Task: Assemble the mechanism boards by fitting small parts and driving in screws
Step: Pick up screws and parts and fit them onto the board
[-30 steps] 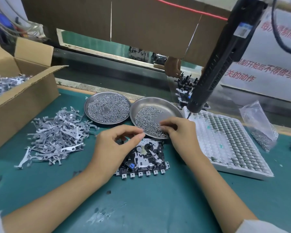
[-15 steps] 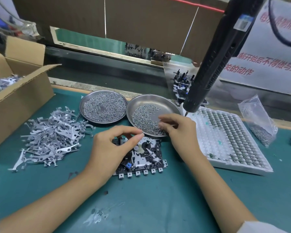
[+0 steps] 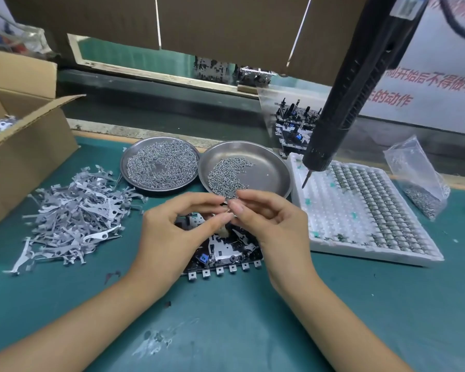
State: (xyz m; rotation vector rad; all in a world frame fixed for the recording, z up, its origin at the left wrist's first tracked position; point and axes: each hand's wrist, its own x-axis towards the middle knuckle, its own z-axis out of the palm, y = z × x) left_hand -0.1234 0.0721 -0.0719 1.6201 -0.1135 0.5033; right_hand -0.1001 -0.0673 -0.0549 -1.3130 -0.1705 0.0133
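Note:
A black mechanism board (image 3: 226,253) with metal plates and a blue part lies on the green mat, partly hidden under my hands. My left hand (image 3: 177,232) and my right hand (image 3: 269,224) meet just above it, fingertips touching. Between them they pinch a tiny coiled part (image 3: 227,210). Two steel dishes sit behind: the left dish (image 3: 124,162) is full of screws, the right dish (image 3: 274,167) is half covered with screws. A black electric screwdriver (image 3: 355,89) hangs above the right side, bit pointing down.
A heap of grey stamped metal levers (image 3: 75,213) lies to the left beside an open cardboard box (image 3: 30,146). A white foam tray (image 3: 333,224) of small round parts sits at the right, with a plastic bag of screws (image 3: 419,181) beyond. Stacked boards (image 3: 293,130) stand behind.
My right hand left the screw dish and came toward my left hand. Both hands rose off the board and now pinch a small part together.

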